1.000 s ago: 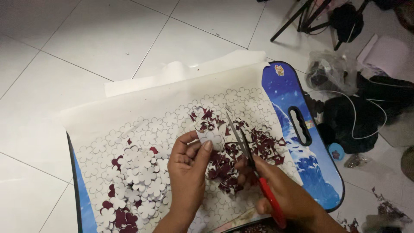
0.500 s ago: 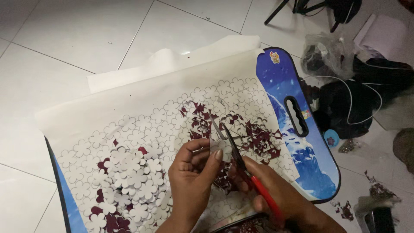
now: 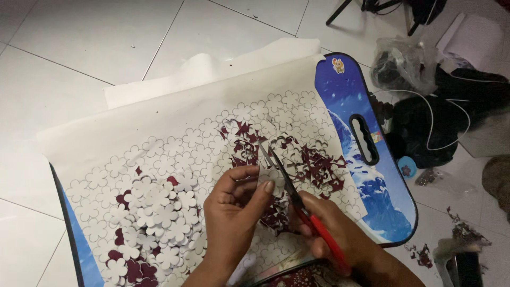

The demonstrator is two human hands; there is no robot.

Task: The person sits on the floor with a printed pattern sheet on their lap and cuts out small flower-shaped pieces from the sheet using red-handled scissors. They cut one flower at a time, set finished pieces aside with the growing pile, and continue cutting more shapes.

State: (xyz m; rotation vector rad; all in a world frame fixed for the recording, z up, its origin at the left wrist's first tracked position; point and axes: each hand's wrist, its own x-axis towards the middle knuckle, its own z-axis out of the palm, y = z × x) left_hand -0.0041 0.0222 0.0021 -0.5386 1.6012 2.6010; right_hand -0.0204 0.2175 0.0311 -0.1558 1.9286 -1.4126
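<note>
Cutting flower outlines from a white sheet printed with flower shapes (image 3: 175, 133), mid-snip as I judge it. My left hand (image 3: 234, 218) pinches a small white paper flower piece (image 3: 268, 175) between thumb and fingers; my right hand (image 3: 340, 239) is closed around red-handled scissors (image 3: 297, 199), blades at the piece. Next move calls for turning the piece along its outline. Loose cut white flowers (image 3: 159, 212) pile left. Beneath lies the blue picture-printed surface (image 3: 382, 196), small animal sticker (image 3: 338, 65) at its top corner.
</note>
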